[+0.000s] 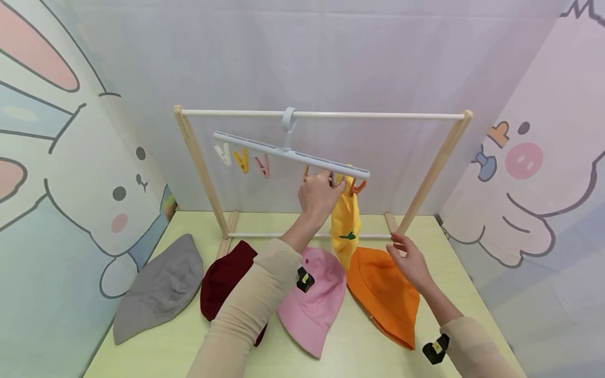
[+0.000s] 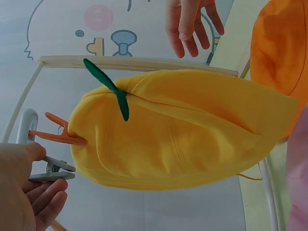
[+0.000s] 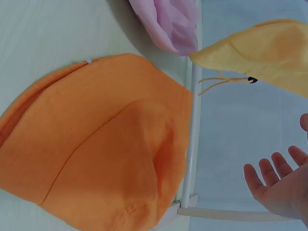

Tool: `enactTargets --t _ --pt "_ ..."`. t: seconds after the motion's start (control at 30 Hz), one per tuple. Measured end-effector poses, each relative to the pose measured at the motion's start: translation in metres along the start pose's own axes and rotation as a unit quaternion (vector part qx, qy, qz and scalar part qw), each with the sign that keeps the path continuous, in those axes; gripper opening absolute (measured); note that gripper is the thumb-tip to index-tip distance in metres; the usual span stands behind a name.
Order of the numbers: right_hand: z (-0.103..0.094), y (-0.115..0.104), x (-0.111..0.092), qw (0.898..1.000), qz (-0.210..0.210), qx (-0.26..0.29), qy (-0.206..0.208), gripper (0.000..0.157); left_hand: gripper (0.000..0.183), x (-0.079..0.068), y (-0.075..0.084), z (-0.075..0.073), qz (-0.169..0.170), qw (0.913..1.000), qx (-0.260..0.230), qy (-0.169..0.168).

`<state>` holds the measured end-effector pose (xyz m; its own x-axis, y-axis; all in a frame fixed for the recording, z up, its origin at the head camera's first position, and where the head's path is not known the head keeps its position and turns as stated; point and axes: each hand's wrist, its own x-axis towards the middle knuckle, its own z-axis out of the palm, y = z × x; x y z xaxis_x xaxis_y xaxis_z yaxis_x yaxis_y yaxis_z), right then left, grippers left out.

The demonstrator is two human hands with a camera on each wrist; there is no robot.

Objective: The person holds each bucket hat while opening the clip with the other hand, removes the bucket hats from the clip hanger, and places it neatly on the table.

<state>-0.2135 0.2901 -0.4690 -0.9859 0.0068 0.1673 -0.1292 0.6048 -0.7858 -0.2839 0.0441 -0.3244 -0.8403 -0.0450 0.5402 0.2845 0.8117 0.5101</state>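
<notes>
A yellow bucket hat [image 1: 345, 226] with a green leaf-shaped tab hangs from the right end of a pale blue hanger [image 1: 264, 144]. An orange clothespin [image 2: 60, 137] bites its crown edge. My left hand [image 1: 319, 197] is under the hanger, pinching a grey clothespin [image 2: 57, 175] between thumb and fingers. That clothespin's tips point at the hat, right by its edge in the left wrist view. My right hand [image 1: 410, 260] holds nothing; its fingers are loosely extended above the orange bucket hat [image 1: 385, 294], to the right of the yellow one.
A rack with a white top bar [image 1: 378, 115] and wooden legs carries the hanger. White, yellow and pink clothespins [image 1: 262, 166] dangle at its left. Grey [image 1: 163, 289], dark red [image 1: 227, 278] and pink hats [image 1: 314, 310] lie on the table. Patterned cloth walls [image 1: 557, 173] enclose it.
</notes>
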Motion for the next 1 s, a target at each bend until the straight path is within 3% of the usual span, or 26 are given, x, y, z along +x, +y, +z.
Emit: enactTargets --t 0.6,0.83,1.0 --pt "0.021 -0.048 -0.005 0.996 -0.055 0.062 -0.013 0.051 0.033 -0.001 0.001 0.001 0.006 0.9999 0.014 -0.008" --pt "0.023 -0.085 -0.016 0.992 -0.092 0.085 -0.018 0.061 0.033 -0.001 0.001 0.002 0.012 0.9998 0.013 -0.004" --pt "0.029 -0.101 -0.022 0.993 -0.098 0.067 -0.004 0.067 0.031 -0.001 -0.001 0.001 0.01 0.9999 0.012 -0.005"
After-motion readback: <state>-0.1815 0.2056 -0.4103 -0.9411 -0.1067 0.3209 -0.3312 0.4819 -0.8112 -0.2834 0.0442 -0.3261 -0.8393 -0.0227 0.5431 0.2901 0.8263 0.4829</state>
